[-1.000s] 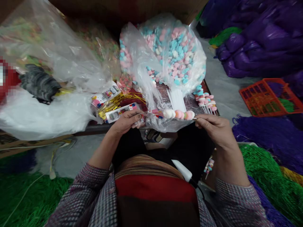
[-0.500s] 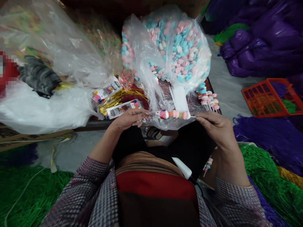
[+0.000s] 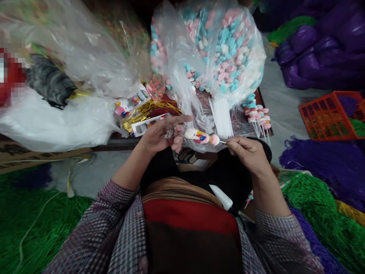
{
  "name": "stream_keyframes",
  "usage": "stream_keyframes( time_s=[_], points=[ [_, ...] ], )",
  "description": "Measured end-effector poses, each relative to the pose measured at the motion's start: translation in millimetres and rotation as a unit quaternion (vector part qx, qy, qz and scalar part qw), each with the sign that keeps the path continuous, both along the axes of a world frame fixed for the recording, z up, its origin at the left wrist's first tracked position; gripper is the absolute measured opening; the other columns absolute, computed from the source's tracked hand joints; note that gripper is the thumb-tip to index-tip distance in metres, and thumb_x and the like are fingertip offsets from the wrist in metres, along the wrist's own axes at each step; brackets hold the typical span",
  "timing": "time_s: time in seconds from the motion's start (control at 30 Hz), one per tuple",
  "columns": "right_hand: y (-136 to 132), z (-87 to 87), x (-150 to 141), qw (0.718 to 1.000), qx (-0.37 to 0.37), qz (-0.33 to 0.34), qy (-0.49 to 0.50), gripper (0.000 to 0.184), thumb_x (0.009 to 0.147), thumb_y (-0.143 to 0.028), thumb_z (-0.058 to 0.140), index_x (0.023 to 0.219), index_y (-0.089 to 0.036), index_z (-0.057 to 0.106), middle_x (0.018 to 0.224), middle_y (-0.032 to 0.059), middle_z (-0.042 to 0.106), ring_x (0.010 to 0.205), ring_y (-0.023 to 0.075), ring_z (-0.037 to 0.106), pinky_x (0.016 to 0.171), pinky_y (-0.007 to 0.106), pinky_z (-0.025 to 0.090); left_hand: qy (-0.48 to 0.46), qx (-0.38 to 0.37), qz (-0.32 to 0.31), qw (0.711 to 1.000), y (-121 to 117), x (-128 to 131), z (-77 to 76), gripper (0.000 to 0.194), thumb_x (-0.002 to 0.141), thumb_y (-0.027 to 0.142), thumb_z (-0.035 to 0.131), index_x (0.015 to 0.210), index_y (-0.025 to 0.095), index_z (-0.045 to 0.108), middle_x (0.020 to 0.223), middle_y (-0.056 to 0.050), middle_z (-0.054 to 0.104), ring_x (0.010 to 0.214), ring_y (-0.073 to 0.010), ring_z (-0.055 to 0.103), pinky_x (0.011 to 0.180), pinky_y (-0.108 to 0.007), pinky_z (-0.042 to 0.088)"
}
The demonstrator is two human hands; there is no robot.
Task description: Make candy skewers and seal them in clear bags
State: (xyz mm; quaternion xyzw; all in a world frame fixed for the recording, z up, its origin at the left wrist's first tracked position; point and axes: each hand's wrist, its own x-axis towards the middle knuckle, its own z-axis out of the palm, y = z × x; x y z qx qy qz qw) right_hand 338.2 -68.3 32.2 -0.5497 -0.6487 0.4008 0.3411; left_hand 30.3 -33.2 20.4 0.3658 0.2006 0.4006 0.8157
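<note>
My right hand pinches the white stick of a candy skewer, which points left. Pink, white and orange candies are threaded along it. A clear printed wrapper covers much of the candy. At the wrapper's left end, my left hand holds it loosely, with the index finger stretched out above and other fingers curled beneath. Just beyond the skewer lies a fan of white sticks. Printed wrappers and gold twist ties lie beyond my left hand.
A big clear bag of pink, blue and white candies stands at the back. Several finished candy skewers rest at the table's right edge. White plastic lies left. On the floor are an orange basket and green strands.
The wrapper has moved right over more of the skewer. My left hand's fingers have loosened and spread. My right hand has shifted slightly left, still pinching the stick.
</note>
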Motion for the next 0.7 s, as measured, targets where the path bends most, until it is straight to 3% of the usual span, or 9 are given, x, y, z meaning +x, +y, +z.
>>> stream_keyframes(
  time_s=[0.07, 0.13, 0.37, 0.57, 0.7],
  points=[
    [-2, -4.4, -8, 0.999, 0.001, -0.022, 0.047, 0.031, 0.087, -0.051, 0.074, 0.079, -0.021, 0.076, 0.055, -0.0046, 0.056, 0.052, 0.0093, 0.048, 0.054, 0.024, 0.040, -0.026, 0.007, 0.043, 0.999, 0, 6, -0.3, 0.079, 0.080, 0.084, 0.058, 0.125, 0.021, 0.071, 0.061, 0.000, 0.060, 0.048, -0.0145, 0.058, 0.051, -0.030, 0.053],
    [-4, -10.3, -16, 0.994, -0.007, -0.037, 0.103, 0.030, 0.087, -0.051, 0.075, 0.079, -0.022, 0.076, 0.055, -0.0051, 0.055, 0.052, 0.0088, 0.047, 0.054, 0.024, 0.039, -0.039, 0.021, 0.084, 0.995, 1, 10, -2.3, 0.086, 0.078, 0.089, 0.054, 0.131, 0.023, 0.067, 0.068, -0.002, 0.063, 0.057, -0.0175, 0.063, 0.055, -0.032, 0.055],
    [-9, -22.7, -37, 0.972, -0.053, -0.074, 0.217, 0.037, 0.079, -0.057, 0.082, 0.081, -0.021, 0.076, 0.052, -0.0056, 0.054, 0.048, 0.0077, 0.045, 0.051, 0.023, 0.036, 0.011, 0.047, 0.122, 0.991, 5, 2, -8.1, 0.085, 0.078, 0.082, 0.063, 0.146, 0.031, 0.056, 0.083, -0.004, 0.066, 0.086, -0.0271, 0.071, 0.075, -0.043, 0.058],
    [-12, -22.9, -49, 0.962, -0.075, -0.068, 0.253, 0.038, 0.079, -0.058, 0.081, 0.081, -0.020, 0.074, 0.051, -0.0060, 0.053, 0.047, 0.0078, 0.041, 0.050, 0.024, 0.034, 0.029, 0.031, 0.128, 0.991, 8, 6, 5.2, 0.086, 0.078, 0.090, 0.052, 0.136, 0.027, 0.063, 0.069, -0.001, 0.060, 0.066, -0.0207, 0.065, 0.064, -0.037, 0.054],
    [-16, -22.8, -59, 0.959, -0.091, -0.044, 0.265, 0.037, 0.083, -0.057, 0.078, 0.083, -0.020, 0.072, 0.050, -0.0072, 0.049, 0.046, 0.0079, 0.041, 0.049, 0.024, 0.034, 0.055, 0.002, 0.145, 0.988, 7, 17, 15.3, 0.067, 0.085, 0.079, 0.053, 0.120, 0.025, 0.070, 0.056, 0.002, 0.050, 0.052, -0.0159, 0.055, 0.058, -0.035, 0.051]
  ],
)
